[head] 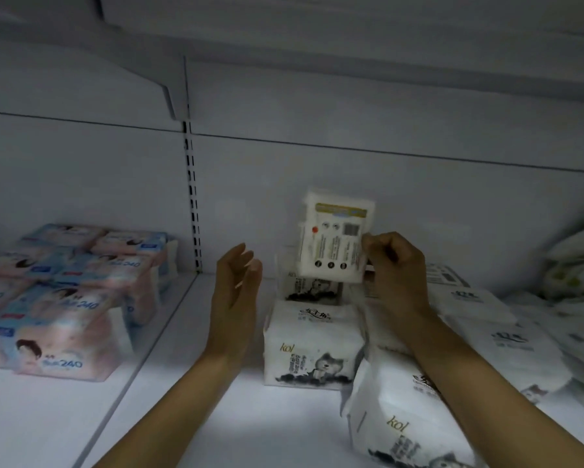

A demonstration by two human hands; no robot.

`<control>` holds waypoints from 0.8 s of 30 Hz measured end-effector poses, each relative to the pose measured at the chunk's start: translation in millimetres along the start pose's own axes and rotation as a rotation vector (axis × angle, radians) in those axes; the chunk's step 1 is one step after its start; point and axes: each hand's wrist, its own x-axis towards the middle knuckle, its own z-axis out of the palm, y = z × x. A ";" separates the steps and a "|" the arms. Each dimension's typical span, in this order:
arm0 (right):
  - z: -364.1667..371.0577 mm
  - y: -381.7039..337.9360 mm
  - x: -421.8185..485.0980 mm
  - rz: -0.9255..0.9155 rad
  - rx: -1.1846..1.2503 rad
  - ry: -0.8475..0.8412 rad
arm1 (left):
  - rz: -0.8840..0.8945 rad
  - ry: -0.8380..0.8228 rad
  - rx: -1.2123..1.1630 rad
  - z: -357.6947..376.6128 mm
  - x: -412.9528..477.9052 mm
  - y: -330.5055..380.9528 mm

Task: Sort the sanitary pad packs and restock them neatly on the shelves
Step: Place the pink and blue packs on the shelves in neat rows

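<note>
At the frame's centre the right hand (395,265) pinches a white pad pack (334,234) by its right edge, fingers (375,244) curled onto it. The pack is upright in the air just above the row of white kol packs (312,346) on the shelf (216,417). The left hand (236,292) hovers just left of that row, fingers straight and close together, apart from the packs. Pink-and-blue packs (64,315) sit stacked at left.
</note>
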 end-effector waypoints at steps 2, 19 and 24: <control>-1.2 -5.0 -2.8 0.085 0.134 -0.035 | 0.000 -0.068 -0.018 -3.3 4.7 4.2; 8.6 -3.3 -17.4 -0.276 -0.172 -0.327 | -0.158 -0.133 -0.332 -29.8 31.3 20.2; 2.4 2.2 -17.8 -0.258 -0.170 -0.296 | -0.269 -0.176 -0.327 -30.6 29.3 20.1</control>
